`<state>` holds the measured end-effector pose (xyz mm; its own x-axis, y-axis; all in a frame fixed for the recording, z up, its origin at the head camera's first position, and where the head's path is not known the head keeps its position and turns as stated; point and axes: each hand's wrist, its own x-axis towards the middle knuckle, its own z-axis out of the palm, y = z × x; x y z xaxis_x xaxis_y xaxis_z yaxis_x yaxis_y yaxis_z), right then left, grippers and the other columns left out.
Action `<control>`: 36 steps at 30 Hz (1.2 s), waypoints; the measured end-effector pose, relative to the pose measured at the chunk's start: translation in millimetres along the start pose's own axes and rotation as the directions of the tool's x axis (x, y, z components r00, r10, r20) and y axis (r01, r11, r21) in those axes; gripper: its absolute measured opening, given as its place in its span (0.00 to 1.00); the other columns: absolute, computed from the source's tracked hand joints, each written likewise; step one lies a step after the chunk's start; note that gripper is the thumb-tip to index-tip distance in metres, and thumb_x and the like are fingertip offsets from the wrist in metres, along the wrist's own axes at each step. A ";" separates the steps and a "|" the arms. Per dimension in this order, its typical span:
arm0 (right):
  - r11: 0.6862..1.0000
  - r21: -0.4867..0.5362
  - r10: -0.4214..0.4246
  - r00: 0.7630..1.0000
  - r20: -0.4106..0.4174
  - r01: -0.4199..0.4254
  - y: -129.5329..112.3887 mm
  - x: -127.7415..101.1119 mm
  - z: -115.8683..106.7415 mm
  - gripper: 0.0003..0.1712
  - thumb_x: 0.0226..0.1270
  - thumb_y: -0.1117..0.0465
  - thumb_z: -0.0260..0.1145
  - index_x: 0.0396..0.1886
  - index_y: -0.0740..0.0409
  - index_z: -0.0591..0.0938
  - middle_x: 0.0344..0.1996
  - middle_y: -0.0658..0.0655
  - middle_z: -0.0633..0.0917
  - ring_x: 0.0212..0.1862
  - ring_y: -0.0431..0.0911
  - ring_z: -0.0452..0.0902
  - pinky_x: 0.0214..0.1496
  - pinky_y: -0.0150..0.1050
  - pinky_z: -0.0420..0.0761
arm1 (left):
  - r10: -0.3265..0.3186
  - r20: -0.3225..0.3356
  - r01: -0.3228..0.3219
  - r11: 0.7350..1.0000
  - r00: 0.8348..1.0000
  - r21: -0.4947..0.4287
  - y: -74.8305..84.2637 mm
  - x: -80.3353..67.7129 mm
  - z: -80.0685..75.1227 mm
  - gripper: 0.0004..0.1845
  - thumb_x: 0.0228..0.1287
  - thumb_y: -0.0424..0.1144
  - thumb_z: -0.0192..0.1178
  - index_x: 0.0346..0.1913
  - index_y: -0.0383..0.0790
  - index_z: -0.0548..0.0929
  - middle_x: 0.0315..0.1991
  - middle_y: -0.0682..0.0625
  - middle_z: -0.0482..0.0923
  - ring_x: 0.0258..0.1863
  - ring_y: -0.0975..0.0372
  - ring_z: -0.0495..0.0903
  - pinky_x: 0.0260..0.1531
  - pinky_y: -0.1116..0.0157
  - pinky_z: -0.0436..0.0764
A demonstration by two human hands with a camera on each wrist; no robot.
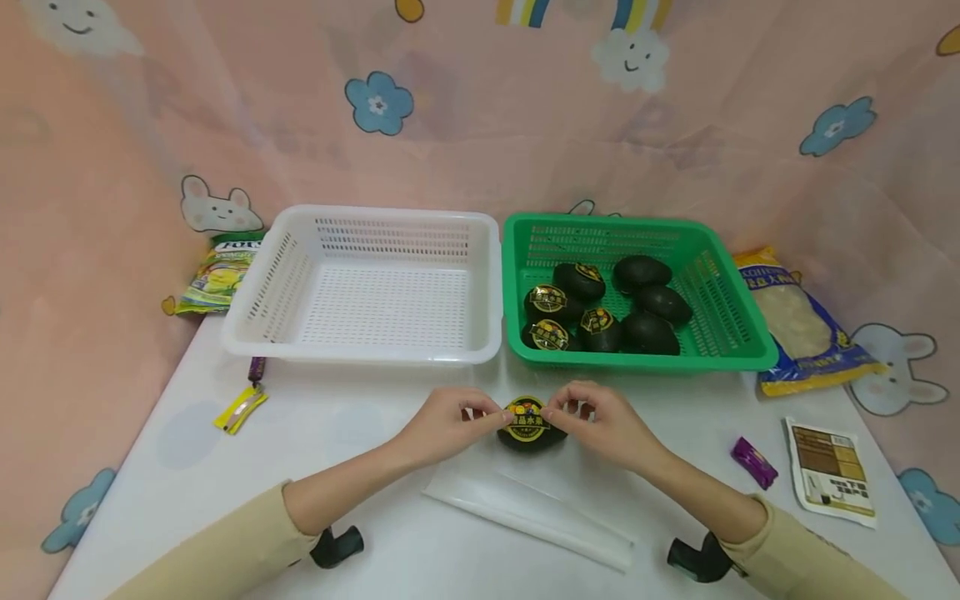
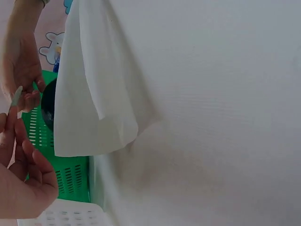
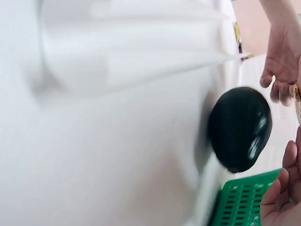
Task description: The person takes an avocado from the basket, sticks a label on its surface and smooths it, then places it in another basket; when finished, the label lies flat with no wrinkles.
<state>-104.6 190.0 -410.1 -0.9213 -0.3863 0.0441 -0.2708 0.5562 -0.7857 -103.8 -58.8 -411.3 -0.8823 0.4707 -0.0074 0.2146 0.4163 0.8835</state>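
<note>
A round black-and-gold label sticker [image 1: 527, 421] is stretched between my two hands, in front of a dark avocado [image 1: 531, 445] on the table. Its left edge is pinched by the thumb and fingertips of my left hand [image 1: 462, 423]. My right hand [image 1: 604, 425] pinches the opposite edge. Seen from the right wrist, the avocado [image 3: 240, 129] shows a bare, shiny dark skin, and the sticker [image 3: 297, 101] is edge-on, apart from it. A glossy translucent white sheet [image 1: 525, 510] lies just below the hands, one long edge lifted.
A white basket [image 1: 363, 354] stands back left, with a green basket [image 1: 637, 361] beside it holding several avocados [image 1: 641, 273], some labelled. Snack bags [image 1: 225, 271] [image 1: 798, 329] flank them. A yellow wrapper [image 1: 241, 410], purple candy [image 1: 753, 462] and flat packet [image 1: 831, 472] lie at the sides.
</note>
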 end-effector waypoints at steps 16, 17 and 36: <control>0.967 -0.110 -0.240 0.968 -0.070 0.232 26.9 4.6 8.8 0.11 0.57 0.62 0.75 0.32 0.46 0.80 0.28 0.46 0.77 0.32 0.48 0.71 0.32 0.36 0.72 | 0.330 -0.046 -0.275 0.849 0.943 0.451 -14.5 12.0 14.9 0.06 0.59 0.46 0.69 0.37 0.51 0.86 0.33 0.56 0.74 0.35 0.65 0.68 0.28 0.71 0.69; 0.957 -0.102 -0.278 0.958 -0.062 0.271 28.1 5.3 9.2 0.11 0.57 0.64 0.75 0.34 0.46 0.82 0.30 0.45 0.78 0.33 0.47 0.72 0.33 0.37 0.74 | 0.367 -0.030 -0.313 0.830 0.930 0.462 -15.0 12.6 15.4 0.09 0.60 0.47 0.69 0.42 0.51 0.88 0.35 0.55 0.73 0.35 0.64 0.67 0.28 0.72 0.68; 0.861 0.445 0.282 0.959 -0.014 -0.246 22.9 -0.2 -11.8 0.27 0.67 0.54 0.67 0.60 0.66 0.76 0.55 0.64 0.81 0.51 0.39 0.80 0.53 0.37 0.79 | 0.228 0.148 -0.266 0.899 0.962 0.347 -22.3 19.0 29.4 0.39 0.49 0.56 0.74 0.66 0.53 0.73 0.62 0.54 0.68 0.61 0.62 0.67 0.54 0.61 0.75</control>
<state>-114.0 211.5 -420.8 -0.9642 -0.2034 -0.1700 0.1176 0.2465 -0.9620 -113.0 -36.3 -445.0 -0.7383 0.6628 0.1247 0.5732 0.5192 0.6339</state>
